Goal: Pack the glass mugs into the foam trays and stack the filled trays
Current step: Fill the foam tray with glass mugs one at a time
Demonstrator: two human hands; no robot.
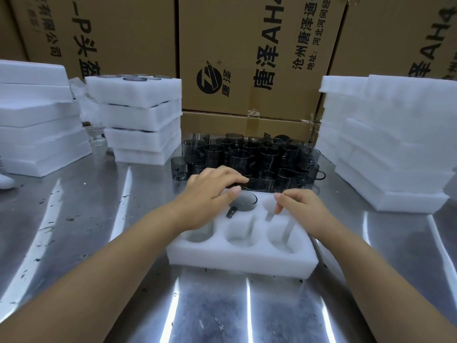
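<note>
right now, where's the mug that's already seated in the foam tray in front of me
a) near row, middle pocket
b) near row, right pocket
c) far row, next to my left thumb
c: the dark mug sits in a far-row pocket of the foam tray, beside the thumb of the left hand; the near row's middle and right pockets show bare foam.

Smoky glass mug [243, 201] upright in a far pocket of the white foam tray [242, 256]; other mugs [247, 154] beyond.

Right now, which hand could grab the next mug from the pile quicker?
Left, probably. The left hand is stretched over the nearest mugs behind the tray; the right hand hangs over an empty pocket.
</note>
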